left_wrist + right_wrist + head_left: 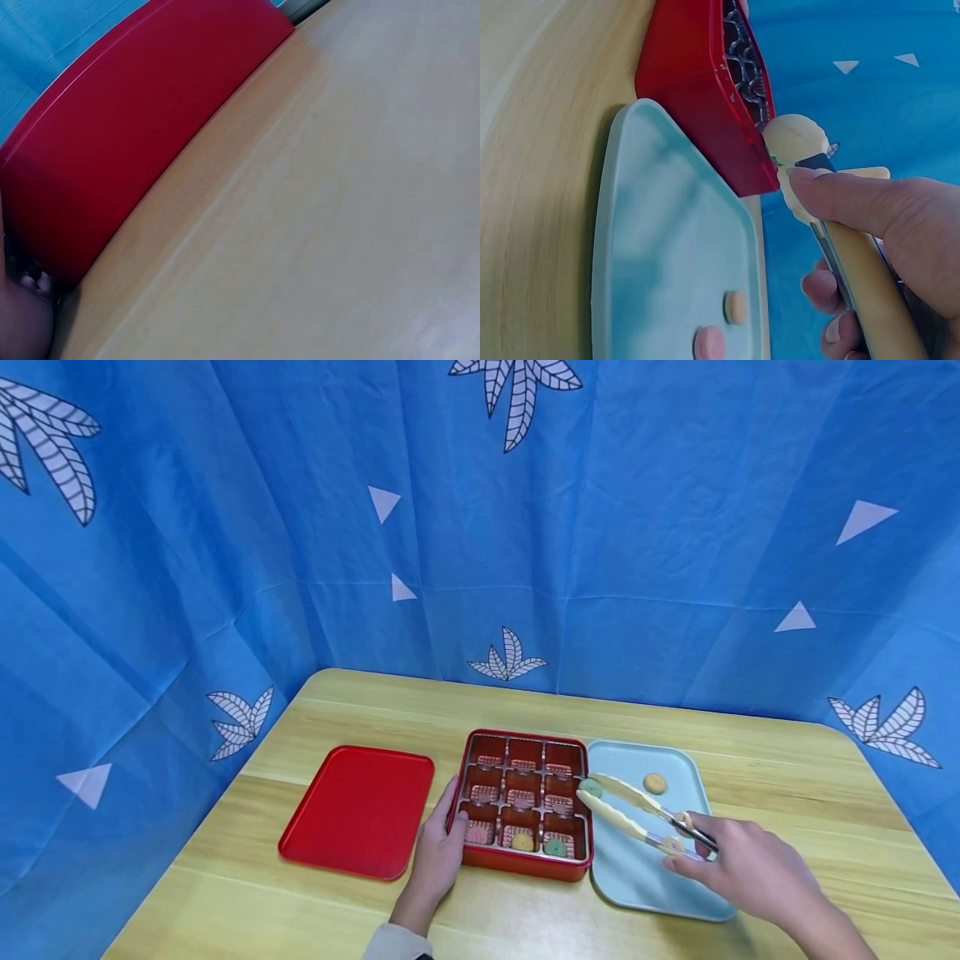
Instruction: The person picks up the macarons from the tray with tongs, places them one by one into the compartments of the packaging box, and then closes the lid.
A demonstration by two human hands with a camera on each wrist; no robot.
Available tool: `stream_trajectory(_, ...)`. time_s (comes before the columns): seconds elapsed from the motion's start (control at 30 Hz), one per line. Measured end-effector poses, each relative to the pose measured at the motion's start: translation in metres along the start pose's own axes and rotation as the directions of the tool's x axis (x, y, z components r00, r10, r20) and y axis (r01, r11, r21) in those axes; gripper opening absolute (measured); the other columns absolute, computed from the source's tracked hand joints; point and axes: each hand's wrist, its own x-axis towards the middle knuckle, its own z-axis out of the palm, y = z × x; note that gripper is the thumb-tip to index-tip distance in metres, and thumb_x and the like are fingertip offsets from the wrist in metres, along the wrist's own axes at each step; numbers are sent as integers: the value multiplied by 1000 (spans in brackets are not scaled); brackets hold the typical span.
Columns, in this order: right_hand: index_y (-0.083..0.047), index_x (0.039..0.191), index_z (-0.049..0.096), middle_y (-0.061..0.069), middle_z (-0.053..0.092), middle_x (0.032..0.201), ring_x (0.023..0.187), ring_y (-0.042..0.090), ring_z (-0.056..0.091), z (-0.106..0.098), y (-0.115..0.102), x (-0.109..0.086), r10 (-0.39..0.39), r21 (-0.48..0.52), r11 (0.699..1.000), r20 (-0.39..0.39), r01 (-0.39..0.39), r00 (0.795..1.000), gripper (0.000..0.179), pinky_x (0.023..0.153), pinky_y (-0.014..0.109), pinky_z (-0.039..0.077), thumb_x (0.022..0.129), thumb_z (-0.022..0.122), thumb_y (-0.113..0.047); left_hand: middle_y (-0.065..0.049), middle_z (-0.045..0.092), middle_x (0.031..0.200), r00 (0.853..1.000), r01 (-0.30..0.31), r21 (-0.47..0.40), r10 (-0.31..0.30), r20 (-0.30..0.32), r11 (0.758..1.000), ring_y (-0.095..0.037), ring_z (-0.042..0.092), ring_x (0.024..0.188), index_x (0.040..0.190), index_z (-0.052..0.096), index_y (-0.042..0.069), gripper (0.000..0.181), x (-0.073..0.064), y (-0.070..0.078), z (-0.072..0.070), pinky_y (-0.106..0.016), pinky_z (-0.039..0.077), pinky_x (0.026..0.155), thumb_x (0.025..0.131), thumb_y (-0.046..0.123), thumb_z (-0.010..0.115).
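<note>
My right hand (757, 868) holds a pair of tongs (637, 797) with cream-coloured tips and metal arms. Between the tips is a green cookie (590, 787), at the right rim of a red box (525, 862). The box has a divided insert of several compartments. In its front row lie a pink cookie (476, 834), a yellow cookie (522, 842) and a green cookie (556, 847). My left hand (437, 860) grips the box's left side, thumb at the rim. The left wrist view shows mostly the box's red wall (142, 112) and part of that hand.
Partly beneath the tongs lies a light blue tray (637, 885), right of the box, with a tan cookie (655, 783) and a pink cookie (709, 343) on it. A red tray (360, 810) lies left of the box. Behind the wooden table (247, 877) hangs a blue curtain (480, 527).
</note>
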Motion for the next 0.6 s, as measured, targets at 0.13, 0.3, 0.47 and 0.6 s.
stream_trajectory(0.13,-24,69,49,-5,41,59,54,12,37,2,-4,2,-12,1,1000,2,12,1000,39,44,28,27,71,72,-55,-5,46,143,1000,18,-7,-18,6,1000,-23,35,136,148,33,18,55,0,1,0,-47,32,109,95,12,47)
stream_trajectory(0.3,-24,68,47,-5,41,59,54,12,38,3,-7,4,-24,1,1000,-9,24,1000,40,44,28,28,71,73,-54,-2,44,144,999,33,-13,-33,12,999,-21,33,137,148,33,20,55,-1,3,0,-46,31,110,95,13,46)
stream_trajectory(0.47,-24,69,47,-5,41,58,54,12,38,3,-10,6,-26,-2,1000,3,26,1000,39,45,28,27,71,73,-53,-3,45,144,1000,24,-14,-24,15,1000,-22,33,137,148,33,19,55,-1,3,0,-46,31,110,95,13,46)
stream_trajectory(0.6,-24,69,48,-5,41,58,54,12,38,4,-13,10,-34,5,999,15,34,999,38,45,27,27,71,73,-52,-3,45,143,1000,25,-16,-25,15,1000,-23,35,136,148,33,19,55,-1,3,0,-47,32,110,96,13,46)
